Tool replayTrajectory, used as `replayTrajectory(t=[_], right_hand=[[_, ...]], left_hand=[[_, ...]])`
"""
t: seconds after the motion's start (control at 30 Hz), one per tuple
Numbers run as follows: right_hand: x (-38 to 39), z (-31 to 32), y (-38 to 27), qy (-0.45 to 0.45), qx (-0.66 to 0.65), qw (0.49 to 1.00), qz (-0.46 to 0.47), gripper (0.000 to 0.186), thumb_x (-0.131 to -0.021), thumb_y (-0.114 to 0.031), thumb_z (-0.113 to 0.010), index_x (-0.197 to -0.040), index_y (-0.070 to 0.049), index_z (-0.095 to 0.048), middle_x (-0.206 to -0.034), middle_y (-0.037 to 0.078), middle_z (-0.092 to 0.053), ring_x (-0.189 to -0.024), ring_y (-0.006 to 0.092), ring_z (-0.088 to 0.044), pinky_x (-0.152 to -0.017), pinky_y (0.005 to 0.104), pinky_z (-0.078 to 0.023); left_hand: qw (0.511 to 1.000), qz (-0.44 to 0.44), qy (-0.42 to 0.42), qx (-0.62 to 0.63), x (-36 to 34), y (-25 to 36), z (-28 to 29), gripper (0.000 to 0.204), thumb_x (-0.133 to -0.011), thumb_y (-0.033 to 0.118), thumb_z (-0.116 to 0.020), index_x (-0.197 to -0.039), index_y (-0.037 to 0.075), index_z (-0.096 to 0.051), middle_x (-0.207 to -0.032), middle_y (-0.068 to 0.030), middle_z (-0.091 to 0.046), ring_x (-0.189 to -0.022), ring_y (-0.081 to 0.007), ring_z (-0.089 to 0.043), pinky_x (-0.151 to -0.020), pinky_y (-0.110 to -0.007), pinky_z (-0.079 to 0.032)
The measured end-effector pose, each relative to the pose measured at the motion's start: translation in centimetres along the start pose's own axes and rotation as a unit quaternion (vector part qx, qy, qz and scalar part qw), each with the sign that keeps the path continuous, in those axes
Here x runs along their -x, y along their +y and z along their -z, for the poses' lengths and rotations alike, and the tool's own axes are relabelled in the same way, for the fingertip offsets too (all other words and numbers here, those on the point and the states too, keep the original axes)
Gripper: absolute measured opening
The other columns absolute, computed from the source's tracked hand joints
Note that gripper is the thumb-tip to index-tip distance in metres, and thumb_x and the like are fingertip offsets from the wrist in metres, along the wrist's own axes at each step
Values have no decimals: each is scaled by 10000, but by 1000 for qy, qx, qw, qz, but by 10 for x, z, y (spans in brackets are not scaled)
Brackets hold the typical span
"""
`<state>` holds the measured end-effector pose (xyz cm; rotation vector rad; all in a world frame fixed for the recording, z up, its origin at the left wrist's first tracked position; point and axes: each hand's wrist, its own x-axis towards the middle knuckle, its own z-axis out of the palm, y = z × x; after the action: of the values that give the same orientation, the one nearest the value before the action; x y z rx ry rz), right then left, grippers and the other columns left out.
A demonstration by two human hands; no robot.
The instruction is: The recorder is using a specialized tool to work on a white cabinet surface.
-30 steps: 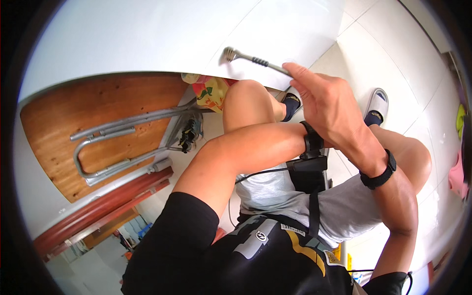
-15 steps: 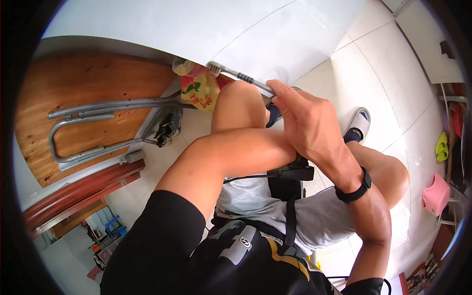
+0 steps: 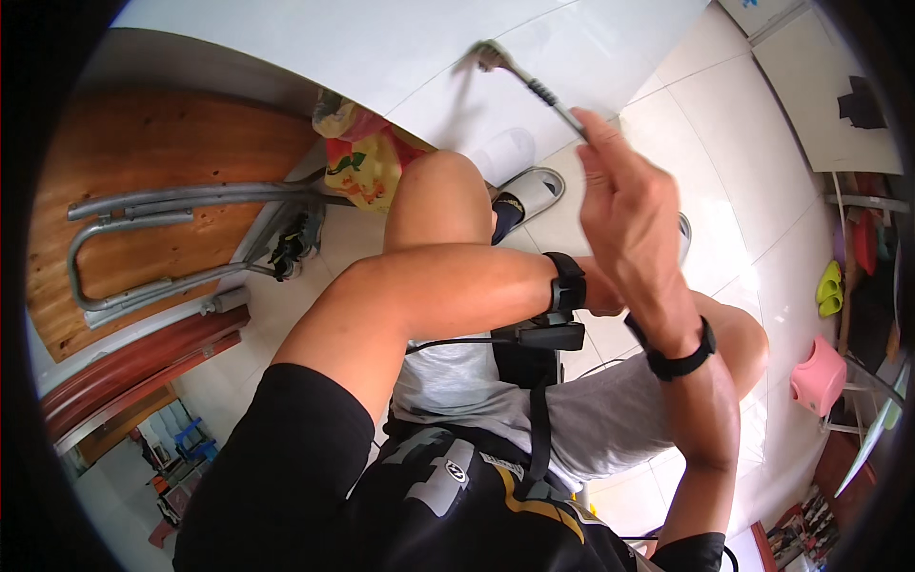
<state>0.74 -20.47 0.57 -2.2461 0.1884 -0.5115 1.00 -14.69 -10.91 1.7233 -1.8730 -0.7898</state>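
We're gripping the wrench in our right hand, shaft slanting up-left; left hand's hidden, can't tell.

Domestic interior, most likely a tiled room of a home.

I read this as a home: pale glossy floor tiles run beyond my right hand, a slipper lies just left of it, a pink plastic stool and green sandals sit well to its right, and a wooden tabletop with folding metal legs lies far to the left.
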Motion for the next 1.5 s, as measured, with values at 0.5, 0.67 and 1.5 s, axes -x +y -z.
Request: replayTrajectory(t=[0.5, 0.67, 1.5], right_hand=[[4, 2, 9, -35, 63, 997, 16, 308, -951, -73, -636, -1251, -116, -684, -827, 168, -711, -698, 378, -689, -631, 440, -545], [4, 7, 14, -27, 51, 997, -57, 351, -920, 1, -583, -1239, -95, -695, -809, 185, -703, -711, 372, -696, -637, 443, -546], [1, 9, 31, 0, -20, 996, -84, 299, -959, -80, -615, -1247, -25, -671, -751, 273, -635, -623, 357, -659, -595, 423, -503]], left_hand=[[1000, -22, 7, 9, -3, 1, -3, 263, -970, 49, -560, -1213, 67, -659, -1226, -140, -673, -1210, -209, -603, -1014, -372, -469], [1000, -30, 0, 0, -3, 2, -8, 259, -971, 51, -564, -1211, 67, -661, -1218, -139, -677, -1202, -209, -607, -1009, -372, -471], [999, -29, -25, 28, 4, -14, -29, 297, -1002, 125, -580, -1298, 108, -575, -1185, -66, -653, -1089, -148, -633, -917, -319, -500]])
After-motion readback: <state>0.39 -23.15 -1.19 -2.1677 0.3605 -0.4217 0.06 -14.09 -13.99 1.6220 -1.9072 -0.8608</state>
